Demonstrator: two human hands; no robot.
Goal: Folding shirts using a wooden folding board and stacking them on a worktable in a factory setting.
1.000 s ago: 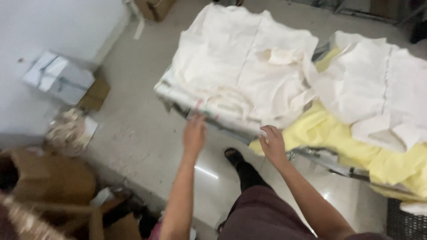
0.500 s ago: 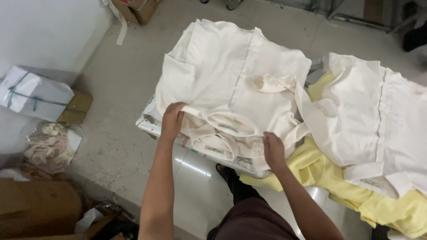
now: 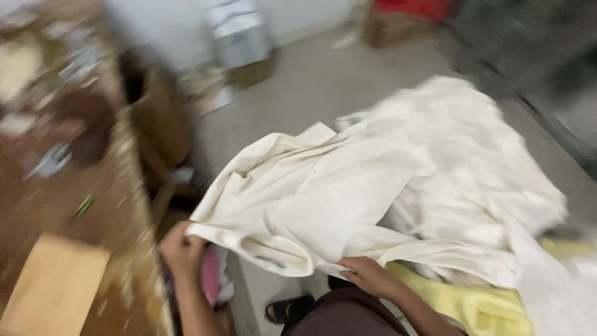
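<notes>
My left hand (image 3: 182,250) grips the near left edge of a cream garment (image 3: 311,199) and holds it lifted off the pile. At the garment's lower hem, my right hand (image 3: 367,275) pinches the cloth. The garment hangs folded and rumpled between the two hands. Behind it lies a heap of more cream garments (image 3: 472,168), blurred by motion. Yellow cloth (image 3: 479,305) shows under the heap at the lower right.
A wooden surface (image 3: 62,205) with scattered bits and a pale board (image 3: 53,289) fills the left side. Cardboard boxes (image 3: 242,43) stand on the grey floor (image 3: 311,87) at the back. A dark shoe (image 3: 289,308) is below the garment.
Both hands have closed on the top garment and pulled it up and toward the left. The camera has swung left, so the pile now lies to the right.
</notes>
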